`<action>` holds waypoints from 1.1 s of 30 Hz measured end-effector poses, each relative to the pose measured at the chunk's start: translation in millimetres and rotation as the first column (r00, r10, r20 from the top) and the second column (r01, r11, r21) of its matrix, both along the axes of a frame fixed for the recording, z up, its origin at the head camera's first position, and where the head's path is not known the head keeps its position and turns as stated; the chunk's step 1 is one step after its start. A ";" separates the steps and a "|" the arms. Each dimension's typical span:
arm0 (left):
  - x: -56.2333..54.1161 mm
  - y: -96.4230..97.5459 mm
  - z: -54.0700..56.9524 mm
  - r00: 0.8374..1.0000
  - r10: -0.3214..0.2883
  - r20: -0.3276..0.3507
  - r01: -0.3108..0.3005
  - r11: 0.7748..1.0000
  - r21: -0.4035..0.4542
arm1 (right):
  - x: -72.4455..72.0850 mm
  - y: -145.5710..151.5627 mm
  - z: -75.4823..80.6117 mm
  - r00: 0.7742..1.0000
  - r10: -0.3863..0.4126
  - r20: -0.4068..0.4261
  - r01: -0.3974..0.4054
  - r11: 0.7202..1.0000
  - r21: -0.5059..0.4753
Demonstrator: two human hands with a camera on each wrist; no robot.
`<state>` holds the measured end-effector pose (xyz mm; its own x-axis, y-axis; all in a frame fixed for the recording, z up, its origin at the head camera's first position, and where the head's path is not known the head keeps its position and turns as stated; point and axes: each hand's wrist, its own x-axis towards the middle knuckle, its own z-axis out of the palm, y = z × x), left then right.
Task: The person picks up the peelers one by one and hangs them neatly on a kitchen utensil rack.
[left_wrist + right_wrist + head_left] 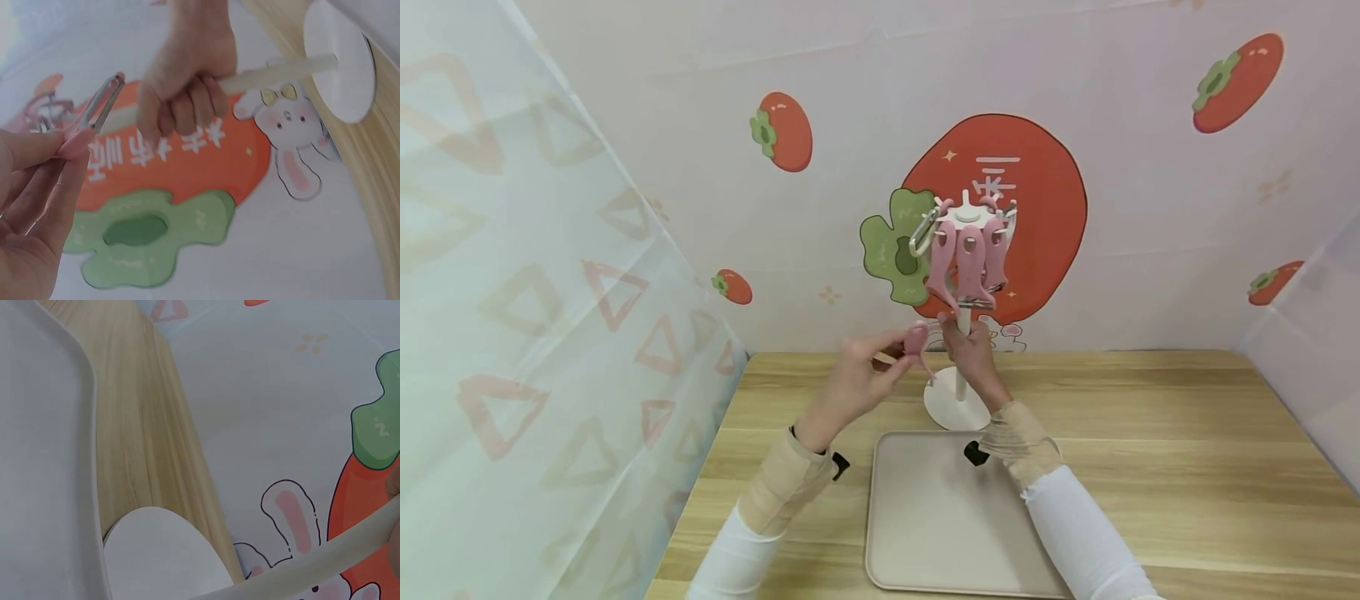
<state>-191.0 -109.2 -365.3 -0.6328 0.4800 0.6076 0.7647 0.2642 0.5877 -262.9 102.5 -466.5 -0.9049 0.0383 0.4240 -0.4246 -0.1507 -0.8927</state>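
Note:
In the head view my left hand (850,383) pinches a pink peeler (916,340) between thumb and fingers, left of a white hanging rack (968,218). The left wrist view shows the peeler's metal blade (107,103) pointing up and away from the fingertips. My right hand (973,358) grips the rack's upright pole (281,72), fingers wrapped around it below the hanging tools. Several pink peelers (972,258) hang by their handle holes from the rack's hooks. On its left side hangs a white piece with a metal strip (922,233).
The rack's round white base (946,408) stands on the wooden table (1150,467) near the back wall. In front of it lies a shallow beige tray (955,517), partly under my right forearm. Printed cloth walls (850,250) close off the back and sides.

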 end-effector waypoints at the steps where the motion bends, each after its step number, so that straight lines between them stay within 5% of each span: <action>1: -4.9 -2.7 -0.9 1.000 0.028 -0.005 -0.028 1.000 0.011 | 0.0 0.2 0.2 1.000 0.002 0.003 -0.002 1.000 0.002; 8: -36.9 -14.3 2.3 0.982 0.182 0.052 -0.187 0.976 0.113 | -0.4 -0.1 0.7 1.000 -0.003 0.031 0.003 1.000 0.010; 14: -59.4 -5.6 18.8 0.975 0.202 0.094 -0.217 0.956 0.198 | -1.1 -0.3 1.1 0.999 -0.012 0.041 0.011 1.000 0.020; 23: -74.3 13.6 36.2 0.974 0.185 0.128 -0.212 0.944 0.254 | -0.7 2.5 0.9 0.999 -0.004 0.043 0.003 1.000 0.021; 33: -95.2 37.9 49.3 0.957 0.276 0.093 -0.291 0.911 0.293 | -1.2 2.4 0.4 1.000 0.004 0.029 -0.005 0.999 0.034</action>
<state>-286.2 -71.3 -316.0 -0.7476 0.0754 0.6599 0.6523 0.2708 0.7080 -264.1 104.9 -466.2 -0.9168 0.0204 0.3989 -0.3983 -0.1214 -0.9092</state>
